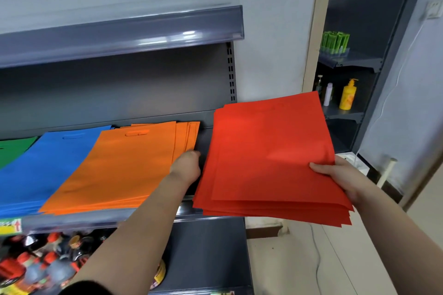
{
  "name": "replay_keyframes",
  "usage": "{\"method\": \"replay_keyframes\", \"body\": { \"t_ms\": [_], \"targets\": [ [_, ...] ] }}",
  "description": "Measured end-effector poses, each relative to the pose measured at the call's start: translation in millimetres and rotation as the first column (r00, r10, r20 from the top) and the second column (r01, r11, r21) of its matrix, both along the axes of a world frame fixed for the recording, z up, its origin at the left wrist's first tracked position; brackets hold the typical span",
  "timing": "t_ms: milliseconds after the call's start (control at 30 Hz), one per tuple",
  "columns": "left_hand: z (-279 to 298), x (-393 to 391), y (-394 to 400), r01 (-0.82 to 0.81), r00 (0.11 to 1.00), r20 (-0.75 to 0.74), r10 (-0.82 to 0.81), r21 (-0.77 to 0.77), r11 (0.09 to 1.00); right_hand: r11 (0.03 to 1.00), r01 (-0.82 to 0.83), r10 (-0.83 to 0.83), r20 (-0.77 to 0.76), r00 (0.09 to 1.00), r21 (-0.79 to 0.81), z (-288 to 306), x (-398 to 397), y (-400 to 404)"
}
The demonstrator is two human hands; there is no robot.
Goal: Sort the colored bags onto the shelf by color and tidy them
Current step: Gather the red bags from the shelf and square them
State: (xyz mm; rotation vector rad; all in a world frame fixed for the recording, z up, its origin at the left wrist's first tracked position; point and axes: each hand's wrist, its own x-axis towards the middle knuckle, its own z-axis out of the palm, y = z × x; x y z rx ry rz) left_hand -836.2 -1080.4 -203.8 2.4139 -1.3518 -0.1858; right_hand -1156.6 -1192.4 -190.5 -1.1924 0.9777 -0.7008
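A stack of red bags [268, 158] hangs in the air at the shelf's right end, and my right hand [340, 175] grips it by its right edge, thumb on top. On the grey shelf [203, 141] lie three piles side by side: green bags [14, 151] at far left, blue bags [45, 165], then orange bags [119, 167]. My left hand [187, 166] touches the right edge of the orange pile, its fingers hidden from view. A strip of bare shelf shows between the orange pile and the red stack.
An upper shelf [119, 36] overhangs the bags. Below, a lower shelf holds several bottles [43, 263] with red caps. To the right, a second shelving unit carries a yellow pump bottle [347, 96] and green items [334, 42]. A cable runs along the floor.
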Motion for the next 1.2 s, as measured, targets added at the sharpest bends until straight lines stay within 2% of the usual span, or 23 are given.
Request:
{"method": "replay_keyframes", "body": {
  "t_ms": [33, 67, 100, 133, 167, 200, 300, 367, 400, 500, 567, 600, 733, 900, 1067, 1200],
  "targets": [
    [5, -2, 2, -0.048, 0.982, -0.189, 0.020, -0.148, 0.988, 1.000, -0.010, 0.010, 0.013, 1.000, -0.007, 1, 2, 1],
    [11, -7, 5, -0.126, 0.898, -0.440, 0.002, -0.252, 0.960, 1.000, -0.020, 0.020, 0.029, 0.999, -0.011, 2, 5, 2],
    [19, -13, 9, -0.217, 0.723, -0.689, -0.050, -0.295, 0.930, 1.000, -0.025, 0.025, 0.046, 0.999, -0.015, 2, 8, 2],
    [24, -17, 14, -0.302, 0.513, -0.853, -0.096, -0.283, 0.910, 0.999, -0.031, 0.032, 0.060, 0.998, -0.020, 2, 12, 2],
    [29, -18, 21, -0.342, 0.336, -0.935, -0.116, -0.236, 0.910, 0.999, -0.040, 0.042, 0.074, 0.996, -0.023, 2, 16, 1],
    [33, -18, 28, -0.332, 0.245, -0.963, -0.115, -0.194, 0.923, 0.998, -0.058, 0.060, 0.092, 0.994, -0.023, 4, 21, 2],
    [42, -10, 46, -0.308, 0.165, -0.981, -0.106, -0.153, 0.939, 0.995, -0.100, 0.102, 0.119, 0.988, -0.022, 9, 32, 0],
    [45, -4, 53, -0.305, 0.157, -0.983, -0.098, -0.143, 0.942, 0.987, -0.162, 0.162, 0.092, 0.982, -0.006, 15, 41, 0],
    [46, -2, 54, -0.294, 0.194, -0.979, -0.056, -0.113, 0.949, 0.978, -0.206, 0.206, 0.057, 0.977, 0.004, 19, 46, 1],
    [38, -5, 53, -0.251, 0.404, -0.910, 0.098, -0.007, 0.968, 0.944, -0.324, 0.328, -0.086, 0.941, 0.061, 20, 65, 3],
    [32, -9, 52, -0.268, 0.539, -0.831, 0.139, -0.013, 0.963, 0.942, -0.308, 0.328, -0.181, 0.927, 0.133, 19, 74, 6],
    [32, -11, 52, -0.281, 0.565, -0.816, 0.122, -0.051, 0.958, 0.941, -0.298, 0.328, -0.219, 0.919, 0.157, 17, 75, 7],
    [32, -13, 48, -0.316, 0.549, -0.836, -0.015, -0.224, 0.922, 0.952, -0.287, 0.305, -0.220, 0.927, 0.109, 18, 74, 7],
    [44, -7, 32, -0.443, 0.446, -0.866, -0.225, -0.432, 0.786, 0.986, -0.150, 0.152, 0.018, 0.988, -0.074, 30, 83, 5],
    [72, -4, 8, -0.390, 0.515, -0.729, -0.450, -0.667, 0.635, 0.982, -0.028, 0.075, 0.250, 0.965, -0.188, 47, 87, -4],
    [81, -10, -6, -0.342, 0.516, -0.640, -0.569, -0.763, 0.548, 0.937, 0.031, 0.062, 0.256, 0.965, -0.347, 53, 91, -10]
  ]
}}
